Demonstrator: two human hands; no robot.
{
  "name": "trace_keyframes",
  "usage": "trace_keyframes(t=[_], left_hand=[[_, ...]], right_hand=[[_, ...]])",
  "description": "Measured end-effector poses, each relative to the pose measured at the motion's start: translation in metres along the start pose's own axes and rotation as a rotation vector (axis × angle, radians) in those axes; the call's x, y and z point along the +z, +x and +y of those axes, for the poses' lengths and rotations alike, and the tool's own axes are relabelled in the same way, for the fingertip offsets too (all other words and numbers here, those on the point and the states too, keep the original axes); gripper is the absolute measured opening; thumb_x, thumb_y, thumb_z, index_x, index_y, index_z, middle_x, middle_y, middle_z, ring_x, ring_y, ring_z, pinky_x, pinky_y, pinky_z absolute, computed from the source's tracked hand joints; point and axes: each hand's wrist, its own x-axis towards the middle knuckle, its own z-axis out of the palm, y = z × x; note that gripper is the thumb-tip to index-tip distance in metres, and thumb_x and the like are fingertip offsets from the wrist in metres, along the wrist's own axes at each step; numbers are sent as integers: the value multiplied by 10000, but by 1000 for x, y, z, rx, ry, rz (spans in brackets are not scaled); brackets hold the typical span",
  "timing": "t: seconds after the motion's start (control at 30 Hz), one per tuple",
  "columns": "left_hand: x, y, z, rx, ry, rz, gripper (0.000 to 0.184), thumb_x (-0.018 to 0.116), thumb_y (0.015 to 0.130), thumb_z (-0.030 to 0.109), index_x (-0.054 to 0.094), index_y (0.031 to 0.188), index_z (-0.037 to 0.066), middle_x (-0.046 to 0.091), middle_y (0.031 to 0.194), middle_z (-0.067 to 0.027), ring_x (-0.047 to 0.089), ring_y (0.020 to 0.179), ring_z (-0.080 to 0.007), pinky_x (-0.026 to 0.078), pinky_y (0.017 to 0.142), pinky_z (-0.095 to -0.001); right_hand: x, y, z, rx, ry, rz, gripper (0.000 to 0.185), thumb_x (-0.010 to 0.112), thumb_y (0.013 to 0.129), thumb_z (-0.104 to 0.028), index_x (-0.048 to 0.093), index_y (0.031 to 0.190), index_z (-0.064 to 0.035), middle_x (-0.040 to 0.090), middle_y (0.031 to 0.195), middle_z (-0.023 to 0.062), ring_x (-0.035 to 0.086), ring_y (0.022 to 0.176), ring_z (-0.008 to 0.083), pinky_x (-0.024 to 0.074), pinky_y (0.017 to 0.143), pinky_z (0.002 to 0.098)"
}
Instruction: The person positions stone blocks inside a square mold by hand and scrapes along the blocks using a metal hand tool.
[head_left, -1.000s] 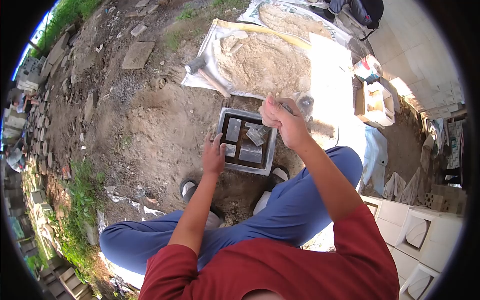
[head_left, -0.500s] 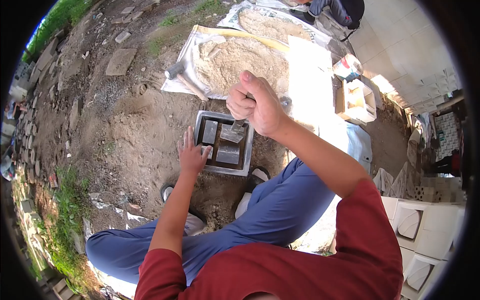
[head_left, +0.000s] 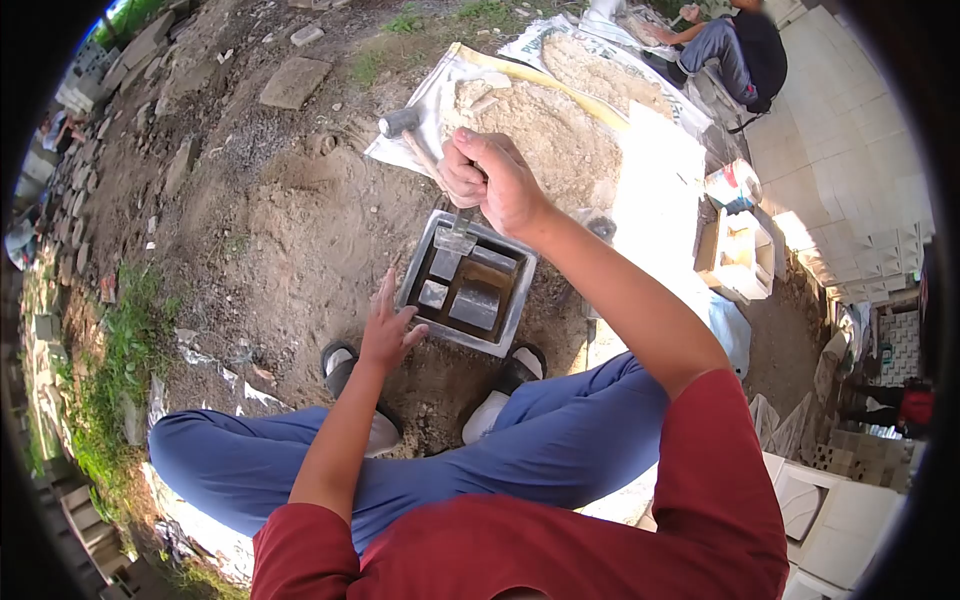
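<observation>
A square metal mould lies on the dirt between my feet, with grey blocks set inside it and brown gaps between them. My right hand is closed in a fist above its far side. From the fist a small trowel points down, its flat metal blade over the far left part of the mould; the handle is hidden by the fingers. Beside the mould's near left corner is my left hand, fingers stretched out and nothing in it. Whether it touches the rim I cannot tell.
Beyond the mould, a mallet leans at a sack sheet with a sand pile. To the right stand a white bucket and a hollow block. Another person sits at the far right. Stones lie along the left.
The trowel blade has moved from the mould's far right part to its far left part. My left hand has drawn back from a block inside to the mould's left edge. The view has shifted.
</observation>
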Motion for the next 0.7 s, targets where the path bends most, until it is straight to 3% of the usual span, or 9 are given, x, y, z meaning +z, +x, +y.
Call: trace_keyframes(t=[0.1, 0.17, 0.2, 0.23, 0.3, 0.33, 0.4, 0.53, 0.7], left_hand=[[-4, 1, 9, -95, -81, 47, 374, 575, 954, 349, 634, 1113, 16, 213, 1609, -252, 340, 1414, -459, 310, 1143, -502], [20, 17, 4, -395, -366, 469, 348, 500, 1007, 317, 606, 1113, 3, 381, 1510, -266, 418, 1352, -436, 356, 1094, -481], [40, 27, -8, -567, -452, 604, 456, 380, 1051, 373, 610, 1094, -18, 565, 1289, -270, 515, 1227, -429, 397, 1024, -471], [61, 34, -18, -590, -450, 619, 456, 380, 1051, 373, 610, 1094, -18, 565, 1289, -270, 515, 1227, -429, 397, 1024, -471], [91, 48, -32, -1196, -638, 758, 594, 289, 1054, 458, 643, 1032, -19, 639, 1088, -258, 584, 1083, -429, 422, 950, -486], [89, 55, -26, -1220, -642, 781, 594, 289, 1054, 458, 643, 1032, -19, 639, 1088, -258, 584, 1083, -429, 422, 950, -486], [89, 61, -17, -1479, -636, 775, 712, 215, 1046, 531, 679, 942, 0, 675, 961, -233, 622, 973, -431, 441, 898, -500], [85, 64, -11, -1521, -590, 852, 718, 224, 1044, 550, 689, 870, 30, 685, 893, -205, 633, 905, -425, 454, 852, -503], [83, 64, -8, -1382, -565, 868, 705, 227, 1047, 552, 670, 841, 44, 671, 833, -184, 629, 854, -405, 457, 813, -468]], right_hand=[[1, 11, 6, 11, 32, -54, 542, 371, 1064, -443, 350, 624, -128, 277, 575, -38, 229, 517, 77, 196, 476, 252], [-2, 18, 13, 40, 30, -95, 579, 363, 1064, -471, 330, 596, -131, 270, 560, -38, 224, 504, 84, 198, 475, 258], [-4, 22, 17, 46, 26, -108, 617, 354, 1065, -499, 311, 569, -133, 262, 545, -39, 219, 490, 92, 200, 473, 264], [-5, 24, 22, 63, 31, -129, 617, 354, 1065, -499, 311, 569, -133, 262, 545, -39, 219, 490, 92, 200, 473, 264], [-8, 27, 31, 71, 102, -296, 619, 397, 1076, -428, 273, 548, -129, 249, 513, -50, 228, 478, 88, 191, 460, 265], [-10, 30, 34, 89, 130, -388, 615, 419, 1071, -405, 284, 542, -124, 258, 502, -46, 241, 468, 93, 194, 460, 272], [-11, 33, 42, 104, 142, -464, 611, 425, 1070, -394, 292, 540, -121, 263, 496, -43, 247, 462, 94, 194, 460, 273], [-14, 41, 63, 159, 182, -567, 579, 462, 1055, -326, 314, 537, -112, 278, 483, -40, 258, 447, 93, 192, 455, 278], [-6, 53, 70, 216, 206, -701, 531, 503, 1023, -215, 297, 547, -105, 283, 500, -42, 243, 460, 89, 180, 449, 288]])
